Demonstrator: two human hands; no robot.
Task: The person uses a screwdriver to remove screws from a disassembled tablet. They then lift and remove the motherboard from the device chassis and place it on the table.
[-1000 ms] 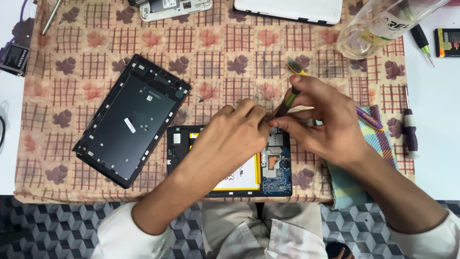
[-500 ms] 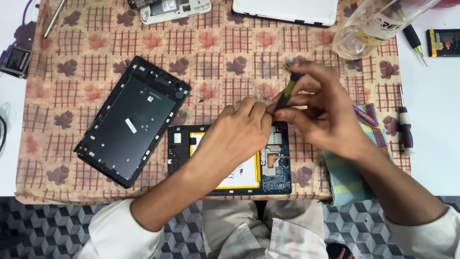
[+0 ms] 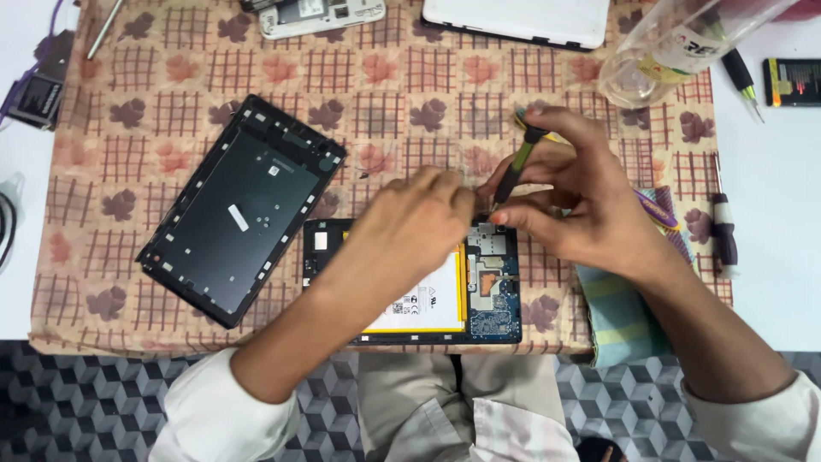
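An opened tablet [image 3: 487,299] lies on the patterned cloth near the table's front edge, its white battery and blue circuit board exposed. My left hand [image 3: 415,227] rests over the tablet's top edge, fingers curled and pressing near the board. My right hand [image 3: 581,201] holds a small green-and-black screwdriver [image 3: 516,169] tilted, its tip down at the tablet's upper right corner, close to my left fingertips. My left forearm hides much of the battery.
A black tablet back cover [image 3: 244,210] lies at the left on the brown leaf-patterned cloth [image 3: 402,94]. A white device [image 3: 513,19] and another device part [image 3: 321,15] sit at the far edge. A clear bottle [image 3: 676,47], screwdrivers [image 3: 725,227] and a folded cloth [image 3: 620,312] are on the right.
My right hand has lifted and moved a little away from me with the screwdriver, which now stands more upright. My left hand has stayed on the tablet's top edge.
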